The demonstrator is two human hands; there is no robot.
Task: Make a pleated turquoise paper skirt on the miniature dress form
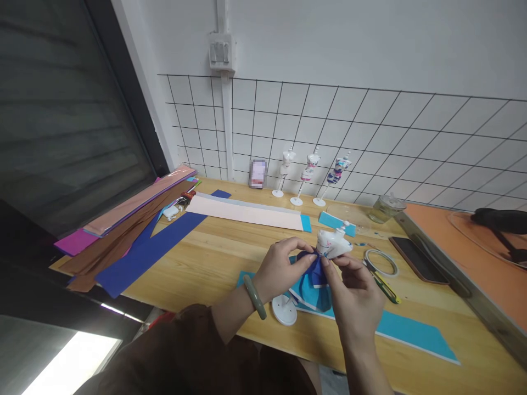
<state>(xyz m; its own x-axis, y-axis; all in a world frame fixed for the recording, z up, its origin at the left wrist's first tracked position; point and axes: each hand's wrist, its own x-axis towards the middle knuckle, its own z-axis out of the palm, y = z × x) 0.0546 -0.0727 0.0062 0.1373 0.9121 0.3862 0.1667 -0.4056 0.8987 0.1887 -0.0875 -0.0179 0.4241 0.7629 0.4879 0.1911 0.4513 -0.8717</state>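
Observation:
A small white mannequin (333, 244) with coloured marks leans in front of me, its round white base (284, 310) tilted toward me. Around its waist sits a skirt of dark blue and turquoise crepe paper (313, 292). My left hand (286, 266), below a green bangle (254, 297), pinches the dark blue paper at the waist between thumb and fingers. From the other side my right hand (357, 282) pinches the same waistline, thumb in front and fingers behind the torso. Beneath both hands a turquoise paper strip (415, 332) lies on the table.
Three more mini mannequins (307, 174) stand by the wall beside a phone (258, 174). Right of my hands are a tape roll (394, 269), a yellow-green cutter (387, 289) and a dark phone (418, 259). Paper sheets (135, 206) and a pale strip (247, 213) lie leftward; a glass (386, 208) stands behind.

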